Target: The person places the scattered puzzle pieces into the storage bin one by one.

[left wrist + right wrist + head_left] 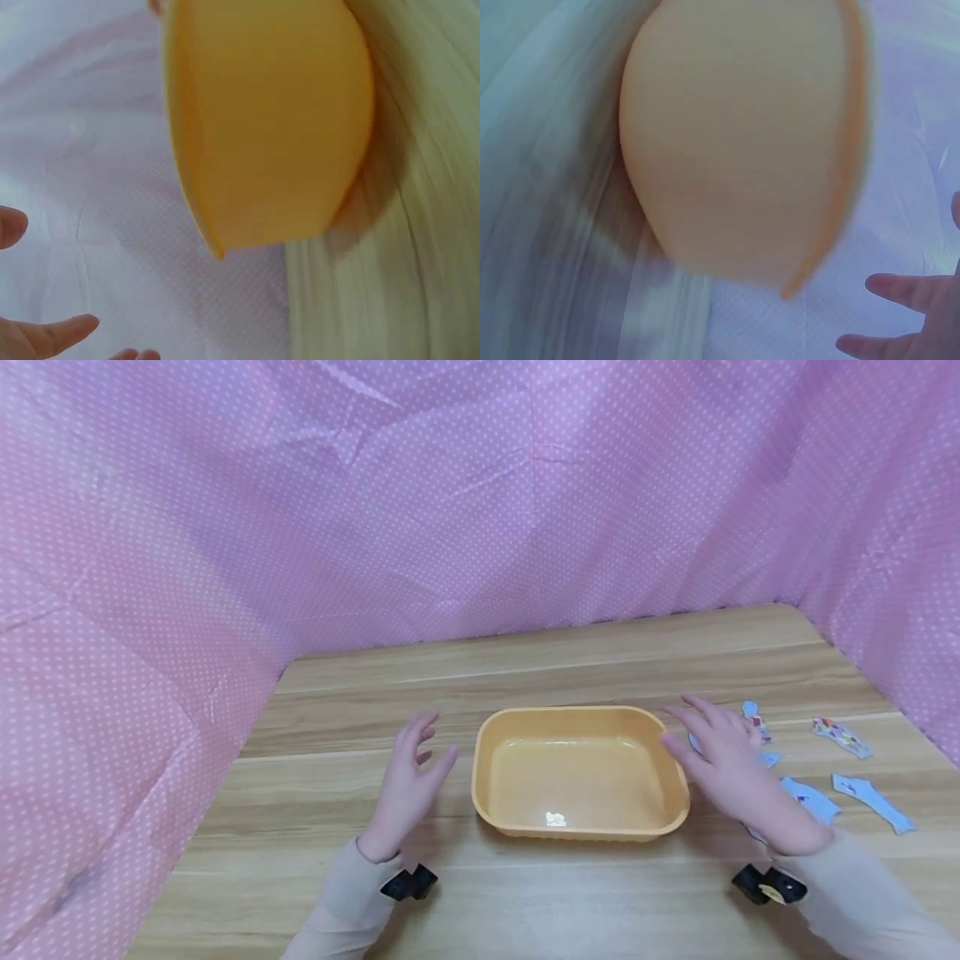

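Note:
A yellow-orange rectangular basin [581, 832] with rounded corners sits upright on the wooden table, nothing inside it. My left hand [407, 785] is to its left, apart from the wall, fingers spread and holding nothing. On the other side, my right hand [720, 756] has its thumb and fingers close by the right rim, overlapping it in the head view. The left wrist view shows the basin's outer wall [277, 127] with fingertips [67, 332] off to the side. Likewise, the right wrist view has the outer wall [735, 142] beside loosely extended fingers [904, 289].
Several irregular flat pieces with printed pictures lie at the right, including a pale blue piece [873, 802] and a colourful piece [842, 737]. Some are partly hidden behind my right hand. Pink dotted cloth [450, 510] hangs around the table [315, 727].

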Demonstrator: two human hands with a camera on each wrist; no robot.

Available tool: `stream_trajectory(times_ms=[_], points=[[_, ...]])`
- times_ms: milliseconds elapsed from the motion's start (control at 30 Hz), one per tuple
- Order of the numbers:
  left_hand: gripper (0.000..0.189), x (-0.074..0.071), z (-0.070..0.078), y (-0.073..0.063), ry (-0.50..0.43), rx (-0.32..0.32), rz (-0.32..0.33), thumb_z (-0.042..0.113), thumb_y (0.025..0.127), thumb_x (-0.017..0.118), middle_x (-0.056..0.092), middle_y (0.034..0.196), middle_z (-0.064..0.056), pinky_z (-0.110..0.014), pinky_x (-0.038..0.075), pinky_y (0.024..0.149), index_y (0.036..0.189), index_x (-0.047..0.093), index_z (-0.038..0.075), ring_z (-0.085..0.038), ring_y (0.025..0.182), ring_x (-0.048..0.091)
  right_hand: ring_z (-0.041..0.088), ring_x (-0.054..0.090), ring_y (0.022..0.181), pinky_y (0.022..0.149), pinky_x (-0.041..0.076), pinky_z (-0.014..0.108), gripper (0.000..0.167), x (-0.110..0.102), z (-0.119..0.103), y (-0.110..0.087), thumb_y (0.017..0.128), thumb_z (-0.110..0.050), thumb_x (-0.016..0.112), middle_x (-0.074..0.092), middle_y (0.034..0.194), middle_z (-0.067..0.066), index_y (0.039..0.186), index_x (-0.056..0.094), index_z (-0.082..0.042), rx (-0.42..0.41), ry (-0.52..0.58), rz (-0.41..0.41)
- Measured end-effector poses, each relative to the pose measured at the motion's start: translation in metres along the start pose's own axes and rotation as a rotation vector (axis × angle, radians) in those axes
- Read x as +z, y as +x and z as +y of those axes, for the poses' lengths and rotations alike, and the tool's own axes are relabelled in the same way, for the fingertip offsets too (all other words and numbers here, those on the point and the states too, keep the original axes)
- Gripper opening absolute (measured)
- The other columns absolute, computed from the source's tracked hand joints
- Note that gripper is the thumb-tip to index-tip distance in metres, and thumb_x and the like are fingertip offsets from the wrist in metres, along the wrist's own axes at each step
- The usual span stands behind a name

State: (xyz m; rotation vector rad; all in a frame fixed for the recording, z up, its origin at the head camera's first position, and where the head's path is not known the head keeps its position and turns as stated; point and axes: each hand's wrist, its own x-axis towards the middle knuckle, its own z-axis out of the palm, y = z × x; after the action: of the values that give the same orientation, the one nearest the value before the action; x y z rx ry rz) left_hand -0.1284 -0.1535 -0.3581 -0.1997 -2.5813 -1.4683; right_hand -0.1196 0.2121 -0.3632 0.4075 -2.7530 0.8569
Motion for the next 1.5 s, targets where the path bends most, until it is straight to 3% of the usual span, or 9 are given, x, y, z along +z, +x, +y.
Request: stream_trajectory(times_ms=[167, 433, 533, 667, 833, 933, 1100, 1267, 1500], points=[[0.044, 0.001, -0.005, 0.007, -0.153, -0.144, -0.037, 0.010, 0.089, 0.063, 0.050, 0.133, -0.017, -0.044, 0.047, 0.094, 0.130, 0.049, 0.001, -0.034, 0.118, 0.053, 0.053, 0.036, 0.120, 0.089, 0.030, 0.069, 0.045, -0.017, 0.019, -0.003, 0.103, -0.026, 0.036, 0.037, 0.136, 0.033, 0.135, 0.043, 0.005, 0.067, 0.150, -0.075], [0.046, 0.010, -0.016, 0.012, -0.168, -0.214, -0.115, 0.009, 0.087, 0.066, 0.056, 0.113, -0.020, -0.028, 0.049, 0.081, 0.130, 0.051, 0.002, -0.021, 0.096, 0.059, 0.056, 0.045, 0.111, 0.080, 0.041, 0.067, 0.052, -0.033, 0.054, -0.015, 0.104, -0.028, 0.023, 0.042, 0.127, 0.042, 0.138, 0.034, 0.011, 0.203, 0.194, -0.210], [0.048, 0.013, -0.020, 0.012, -0.227, -0.240, -0.155, 0.006, 0.087, 0.065, 0.056, 0.107, -0.019, -0.028, 0.053, 0.076, 0.131, 0.049, -0.002, -0.015, 0.086, 0.059, 0.039, 0.059, 0.096, 0.072, 0.052, 0.046, 0.053, -0.036, 0.065, -0.022, 0.104, -0.029, 0.028, 0.051, 0.119, 0.040, 0.136, 0.037, 0.012, 0.250, 0.160, -0.225], [0.051, 0.017, -0.024, 0.012, -0.319, -0.281, -0.202, 0.004, 0.087, 0.064, 0.053, 0.105, -0.016, -0.033, 0.056, 0.078, 0.134, 0.044, -0.004, -0.011, 0.082, 0.059, 0.030, 0.060, 0.093, 0.062, 0.046, 0.026, 0.052, -0.038, 0.076, -0.030, 0.101, -0.031, 0.039, 0.056, 0.115, 0.033, 0.133, 0.042, 0.010, 0.287, 0.102, -0.258], [0.054, 0.023, -0.027, 0.012, -0.347, -0.307, -0.234, 0.003, 0.088, 0.064, 0.054, 0.102, -0.013, -0.032, 0.056, 0.077, 0.136, 0.041, -0.003, -0.009, 0.080, 0.059, 0.042, 0.062, 0.092, 0.064, 0.050, 0.035, 0.052, -0.036, 0.087, -0.038, 0.096, -0.031, 0.054, 0.062, 0.103, 0.024, 0.128, 0.047, 0.009, 0.282, 0.051, -0.291], [0.055, 0.026, -0.029, 0.011, -0.348, -0.314, -0.248, 0.004, 0.088, 0.064, 0.054, 0.100, -0.012, -0.029, 0.055, 0.073, 0.137, 0.040, -0.001, -0.009, 0.079, 0.058, 0.038, 0.064, 0.088, 0.065, 0.051, 0.035, 0.053, -0.033, 0.093, -0.042, 0.090, -0.030, 0.063, 0.064, 0.097, 0.017, 0.124, 0.050, 0.008, 0.263, 0.022, -0.306], [0.054, 0.030, -0.032, 0.011, -0.376, -0.338, -0.255, 0.002, 0.088, 0.063, 0.053, 0.097, -0.010, -0.026, 0.054, 0.068, 0.137, 0.042, 0.001, -0.010, 0.077, 0.057, 0.023, 0.061, 0.081, 0.062, 0.046, 0.028, 0.060, -0.028, 0.099, -0.047, 0.080, -0.031, 0.075, 0.064, 0.097, 0.019, 0.121, 0.053, 0.006, 0.232, -0.038, -0.330], [0.053, 0.032, -0.033, 0.011, -0.371, -0.347, -0.257, 0.001, 0.088, 0.063, 0.053, 0.095, -0.009, -0.026, 0.054, 0.066, 0.137, 0.042, 0.002, -0.009, 0.074, 0.056, 0.013, 0.052, 0.073, 0.058, 0.041, 0.025, 0.066, -0.027, 0.099, -0.045, 0.075, -0.030, 0.079, 0.062, 0.095, 0.020, 0.121, 0.053, 0.009, 0.220, -0.078, -0.343], [0.052, 0.031, -0.030, 0.008, -0.317, -0.348, -0.265, 0.003, 0.089, 0.063, 0.055, 0.095, -0.010, -0.030, 0.054, 0.065, 0.137, 0.043, 0.005, -0.011, 0.073, 0.056, 0.012, 0.050, 0.072, 0.060, 0.044, 0.028, 0.065, -0.022, 0.100, -0.045, 0.068, -0.028, 0.083, 0.064, 0.093, 0.017, 0.115, 0.058, 0.010, 0.182, -0.120, -0.357]])
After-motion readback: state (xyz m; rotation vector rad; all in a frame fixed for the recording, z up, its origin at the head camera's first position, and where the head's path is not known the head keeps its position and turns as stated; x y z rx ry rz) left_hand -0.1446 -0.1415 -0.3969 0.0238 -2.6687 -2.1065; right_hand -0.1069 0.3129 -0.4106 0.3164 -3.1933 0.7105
